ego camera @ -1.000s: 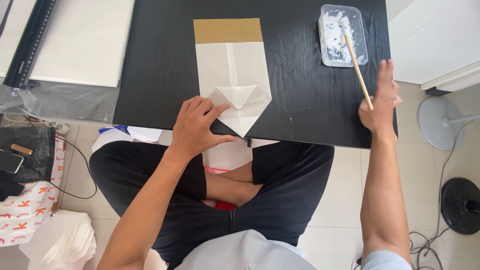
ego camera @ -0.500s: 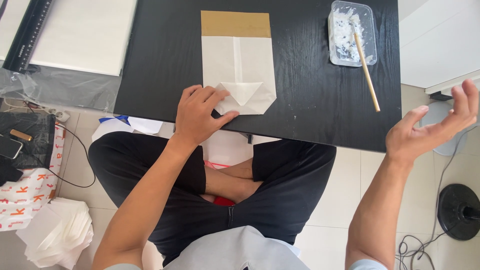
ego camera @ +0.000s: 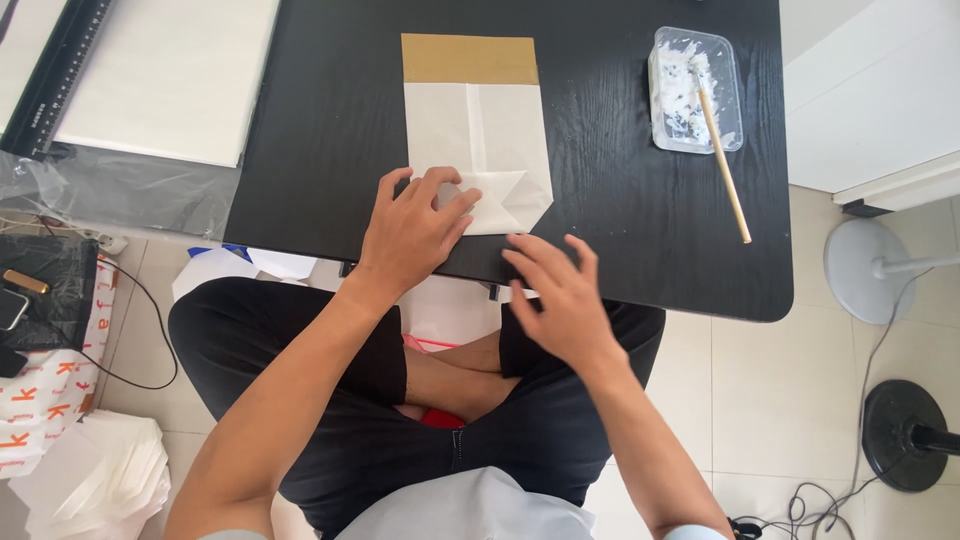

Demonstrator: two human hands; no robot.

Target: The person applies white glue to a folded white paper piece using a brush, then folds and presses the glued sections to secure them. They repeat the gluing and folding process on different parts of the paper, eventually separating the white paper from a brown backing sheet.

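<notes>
Bright, even daylight — sharp throughout

Looks like a room at home turned into a small paper-craft workspace. Low black wood-grain surface (ego camera: 620,240) set over a pale tiled floor (ego camera: 760,400), with crossed legs tucked under its near edge. Folded white paper bag with a brown band (ego camera: 470,110) lying on it, beside a clear plastic tub of white paste (ego camera: 695,90) and a thin wooden stick (ego camera: 725,160). Large white sheets and a long black ruler (ego camera: 55,75) to the far left. Stacks of white paper (ego camera: 95,480) piled on the floor. White fan base (ego camera: 880,270), black stand (ego camera: 905,435) and loose cables (ego camera: 800,500) along the right side.
</notes>
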